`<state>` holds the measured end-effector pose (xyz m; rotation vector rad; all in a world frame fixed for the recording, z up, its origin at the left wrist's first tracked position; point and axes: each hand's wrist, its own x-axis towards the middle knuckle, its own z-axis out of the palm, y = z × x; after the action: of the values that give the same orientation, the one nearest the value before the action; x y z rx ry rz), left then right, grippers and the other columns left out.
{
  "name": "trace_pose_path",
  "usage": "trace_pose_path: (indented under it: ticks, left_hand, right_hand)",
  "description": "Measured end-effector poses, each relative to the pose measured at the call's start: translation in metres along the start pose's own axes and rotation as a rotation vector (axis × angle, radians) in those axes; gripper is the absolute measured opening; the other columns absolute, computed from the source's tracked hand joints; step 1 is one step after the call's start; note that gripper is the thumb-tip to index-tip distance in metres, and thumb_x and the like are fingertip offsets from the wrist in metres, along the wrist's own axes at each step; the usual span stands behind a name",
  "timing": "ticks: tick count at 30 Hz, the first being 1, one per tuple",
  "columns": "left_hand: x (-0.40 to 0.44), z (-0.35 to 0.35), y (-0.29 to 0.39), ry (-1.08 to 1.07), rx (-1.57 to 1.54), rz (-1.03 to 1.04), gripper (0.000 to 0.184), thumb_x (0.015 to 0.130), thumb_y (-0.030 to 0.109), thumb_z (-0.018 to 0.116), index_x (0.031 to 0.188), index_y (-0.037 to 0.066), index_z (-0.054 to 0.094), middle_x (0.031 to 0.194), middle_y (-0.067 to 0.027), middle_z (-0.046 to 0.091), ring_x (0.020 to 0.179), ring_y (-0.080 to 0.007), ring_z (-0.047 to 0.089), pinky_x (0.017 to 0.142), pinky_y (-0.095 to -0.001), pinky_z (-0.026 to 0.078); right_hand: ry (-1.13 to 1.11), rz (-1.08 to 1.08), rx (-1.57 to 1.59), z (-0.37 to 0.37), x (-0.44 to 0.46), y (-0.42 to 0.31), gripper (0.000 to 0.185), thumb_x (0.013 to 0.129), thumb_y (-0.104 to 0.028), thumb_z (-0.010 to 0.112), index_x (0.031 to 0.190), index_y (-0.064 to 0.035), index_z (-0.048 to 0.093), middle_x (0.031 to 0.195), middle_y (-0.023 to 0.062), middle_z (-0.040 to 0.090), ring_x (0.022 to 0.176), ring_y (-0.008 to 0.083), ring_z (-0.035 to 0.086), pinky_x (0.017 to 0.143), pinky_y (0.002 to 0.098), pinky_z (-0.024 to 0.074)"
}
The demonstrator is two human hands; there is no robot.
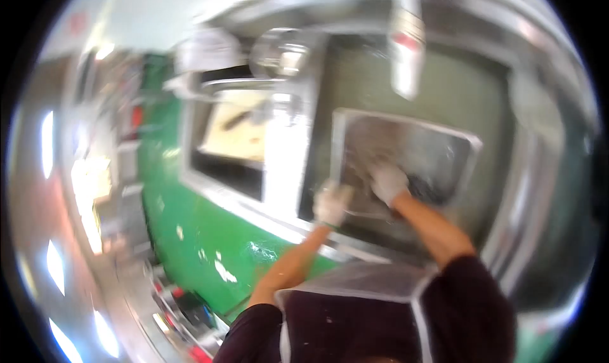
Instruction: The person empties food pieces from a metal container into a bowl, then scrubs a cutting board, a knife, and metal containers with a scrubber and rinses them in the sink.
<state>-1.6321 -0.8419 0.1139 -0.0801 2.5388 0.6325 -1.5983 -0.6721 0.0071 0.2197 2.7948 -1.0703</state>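
Note:
A rectangular metal tray [471, 148] with a light rim lies in a large sink [438, 68] of murky water. My left hand [333, 202], in a pale glove, has its fingers closed at the tray's near left corner, on the rim. Inside the tray is my right hand [387, 179], also gloved, with its fingers reaching over the dark bottom. Those fingers look spread and hold nothing that I can see. Motion blur hides the fine detail of both hands.
Left of the sink, a second basin [222, 169] holds a pale board [223, 138] with a dark object on it. A round metal bowl [279, 53] stands behind. A white hanging spout or hose [406, 58] reaches over the sink. The floor [190, 217] is green.

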Motion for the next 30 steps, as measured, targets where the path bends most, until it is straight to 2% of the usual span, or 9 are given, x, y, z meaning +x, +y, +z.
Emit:
trace_pose_path:
  ticks: [3,4,6,8,14,17,21,24,30]
  left_hand:
    - [-0.009,0.025,-0.008,0.026,-0.135,0.040,0.039,0.091,0.041,0.062,0.105,0.004,0.066,0.091,-0.0210,0.067,0.082,-0.0352,0.065,0.077,-0.0440,0.053]
    - [-0.019,0.031,-0.001,0.052,-0.237,0.064,0.042,0.092,0.041,0.060,0.115,0.006,0.063,0.096,-0.0216,0.068,0.089,-0.0374,0.067,0.080,-0.0448,0.053]
    - [-0.013,0.054,-0.019,0.065,-0.175,0.162,0.043,0.093,0.042,0.058,0.120,0.008,0.060,0.102,-0.0233,0.067,0.094,-0.0402,0.066,0.083,-0.0434,0.052]
    - [-0.021,0.037,-0.010,0.088,-0.275,0.180,0.042,0.094,0.044,0.057,0.112,0.007,0.061,0.099,-0.0226,0.067,0.094,-0.0410,0.065,0.082,-0.0443,0.051]
    - [-0.024,0.020,-0.010,-0.016,-0.310,0.090,0.048,0.094,0.053,0.055,0.098,0.006,0.060,0.092,-0.0226,0.065,0.089,-0.0440,0.063,0.079,-0.0462,0.048]
    - [-0.023,0.029,-0.013,-0.019,-0.253,0.122,0.052,0.094,0.057,0.055,0.097,0.005,0.060,0.092,-0.0233,0.065,0.091,-0.0447,0.062,0.079,-0.0463,0.048]
    - [-0.009,0.038,-0.024,-0.102,-0.199,0.177,0.037,0.093,0.041,0.056,0.101,0.005,0.062,0.095,-0.0242,0.066,0.094,-0.0443,0.063,0.081,-0.0474,0.049]
    - [-0.004,0.053,-0.026,-0.154,-0.111,0.216,0.027,0.088,0.025,0.055,0.103,0.004,0.064,0.098,-0.0240,0.067,0.097,-0.0435,0.064,0.084,-0.0487,0.050]
    - [-0.011,0.086,-0.015,-0.150,-0.089,0.105,0.029,0.081,0.016,0.055,0.108,0.007,0.063,0.103,-0.0224,0.068,0.103,-0.0422,0.065,0.085,-0.0509,0.052]
  right_hand:
    - [-0.372,0.145,-0.086,0.018,0.030,-0.027,0.042,0.095,-0.035,0.053,0.127,-0.0069,0.060,0.117,0.0181,0.067,0.100,0.0343,0.068,0.085,0.0450,0.0544]
    - [-0.145,0.024,0.008,0.034,0.009,-0.009,0.046,0.094,-0.033,0.057,0.130,-0.0056,0.057,0.122,0.0202,0.065,0.102,0.0350,0.068,0.087,0.0451,0.0541]
    - [-0.340,0.115,-0.075,0.005,-0.002,-0.020,0.049,0.088,-0.030,0.064,0.132,-0.0097,0.057,0.124,0.0206,0.064,0.107,0.0349,0.066,0.092,0.0448,0.0525]
    - [-0.412,0.113,-0.052,0.003,0.006,-0.026,0.034,0.089,-0.032,0.061,0.104,-0.0039,0.072,0.110,0.0225,0.069,0.105,0.0390,0.066,0.089,0.0452,0.0527]
    - [-0.795,-0.222,0.625,0.025,0.029,0.015,0.035,0.084,-0.023,0.069,0.114,-0.0062,0.071,0.115,0.0118,0.071,0.104,0.0235,0.067,0.093,0.0366,0.0501]
    - [-0.767,0.049,0.143,0.022,0.014,-0.006,0.029,0.087,-0.026,0.065,0.109,-0.0107,0.073,0.114,0.0129,0.072,0.102,0.0269,0.069,0.090,0.0375,0.0529]
    - [-0.497,-0.112,-0.491,0.025,-0.015,-0.028,0.028,0.092,-0.032,0.054,0.108,-0.0181,0.072,0.112,0.0104,0.072,0.103,0.0246,0.070,0.082,0.0406,0.0559]
    - [-0.282,0.113,-0.585,0.067,-0.020,-0.001,0.028,0.091,-0.034,0.057,0.109,-0.0173,0.070,0.112,0.0070,0.071,0.102,0.0258,0.070,0.082,0.0415,0.0556]
    - [-0.197,-0.039,-0.465,0.049,-0.002,0.013,0.030,0.091,-0.034,0.057,0.110,-0.0141,0.068,0.115,0.0058,0.070,0.104,0.0275,0.069,0.084,0.0423,0.0551]
